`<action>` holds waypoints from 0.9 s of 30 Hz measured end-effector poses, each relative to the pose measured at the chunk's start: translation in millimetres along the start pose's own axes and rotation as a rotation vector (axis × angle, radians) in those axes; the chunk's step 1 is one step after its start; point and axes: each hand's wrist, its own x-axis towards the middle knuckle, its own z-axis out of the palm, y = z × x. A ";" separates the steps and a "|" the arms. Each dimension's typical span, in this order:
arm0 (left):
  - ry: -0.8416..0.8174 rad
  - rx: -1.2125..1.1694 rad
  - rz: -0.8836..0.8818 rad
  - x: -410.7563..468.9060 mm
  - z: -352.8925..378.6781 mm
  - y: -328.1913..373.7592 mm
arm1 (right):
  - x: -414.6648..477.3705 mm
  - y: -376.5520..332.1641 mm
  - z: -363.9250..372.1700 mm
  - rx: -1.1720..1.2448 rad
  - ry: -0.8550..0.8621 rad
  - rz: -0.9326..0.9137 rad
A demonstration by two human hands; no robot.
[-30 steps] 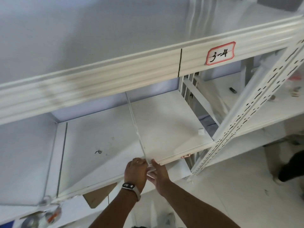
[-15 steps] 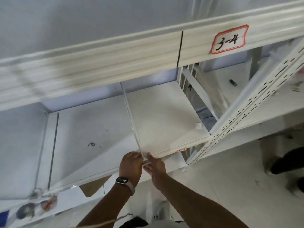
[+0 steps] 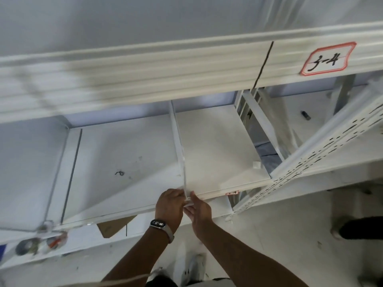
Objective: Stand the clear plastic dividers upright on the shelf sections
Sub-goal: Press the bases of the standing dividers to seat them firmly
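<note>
A clear plastic divider (image 3: 177, 141) stands on edge across the white shelf (image 3: 128, 158), running from the back wall to the front lip. My left hand (image 3: 169, 206), with a watch on its wrist, grips the divider's front end from the left. My right hand (image 3: 199, 209) pinches the same end from the right, at the shelf's front edge. A second thin strip (image 3: 72, 170) lies along the shelf's left side.
An upper shelf beam (image 3: 186, 65) with a red-bordered label "3-4" (image 3: 327, 59) overhangs the work area. A perforated white upright (image 3: 310, 162) slants at the right. Tape rolls (image 3: 27, 246) and cardboard (image 3: 114, 226) sit on the lower shelf. Someone's dark shoe (image 3: 360, 227) is at the far right.
The head camera has shifted, so the shelf sits differently in the frame. Both hands stay clamped on the divider's front end at the shelf lip.
</note>
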 end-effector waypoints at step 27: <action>-0.191 -0.016 0.029 14.0 0.6 2.8 | -2.1 -19.3 -21.6 -0.037 0.010 -0.045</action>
